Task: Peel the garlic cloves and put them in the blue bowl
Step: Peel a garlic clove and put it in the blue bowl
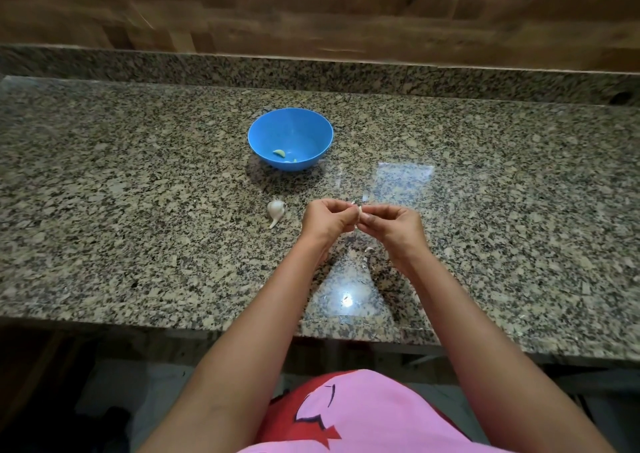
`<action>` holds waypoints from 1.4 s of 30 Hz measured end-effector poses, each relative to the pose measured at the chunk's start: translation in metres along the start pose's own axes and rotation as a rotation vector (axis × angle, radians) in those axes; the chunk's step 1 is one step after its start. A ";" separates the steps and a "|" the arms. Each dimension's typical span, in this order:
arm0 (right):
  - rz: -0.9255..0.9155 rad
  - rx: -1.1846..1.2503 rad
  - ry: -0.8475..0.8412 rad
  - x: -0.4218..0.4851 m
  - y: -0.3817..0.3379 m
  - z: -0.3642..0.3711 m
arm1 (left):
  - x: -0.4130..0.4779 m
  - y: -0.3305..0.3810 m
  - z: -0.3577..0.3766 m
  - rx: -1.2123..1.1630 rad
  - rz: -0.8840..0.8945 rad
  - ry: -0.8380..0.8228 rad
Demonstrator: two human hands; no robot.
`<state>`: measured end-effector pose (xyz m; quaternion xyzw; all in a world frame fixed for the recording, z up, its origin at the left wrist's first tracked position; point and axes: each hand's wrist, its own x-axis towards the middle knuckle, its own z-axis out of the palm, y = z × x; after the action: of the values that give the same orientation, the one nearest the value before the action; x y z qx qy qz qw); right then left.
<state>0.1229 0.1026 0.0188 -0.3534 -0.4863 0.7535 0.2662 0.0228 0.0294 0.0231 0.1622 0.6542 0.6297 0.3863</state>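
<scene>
A blue bowl [313,123] stands on the granite counter, with a peeled clove [279,153] and a second piece inside it. My left hand [325,219] and my right hand [394,226] meet above the counter in front of the bowl. Both pinch a small white garlic clove [359,211] between their fingertips; most of it is hidden by the fingers. A partial garlic bulb [276,210] with its stem lies on the counter just left of my left hand.
Bits of white garlic skin [369,249] lie on the granite counter [138,210] under my hands. A raised granite ledge and a wooden wall run behind the bowl. The counter's front edge is near my body.
</scene>
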 end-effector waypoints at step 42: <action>0.239 0.157 -0.013 0.000 -0.014 -0.011 | 0.002 -0.009 -0.007 0.320 0.163 -0.114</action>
<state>0.1323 0.1133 0.0286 -0.3821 -0.3821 0.8177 0.1983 0.0191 0.0243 0.0132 0.3094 0.7077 0.5368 0.3395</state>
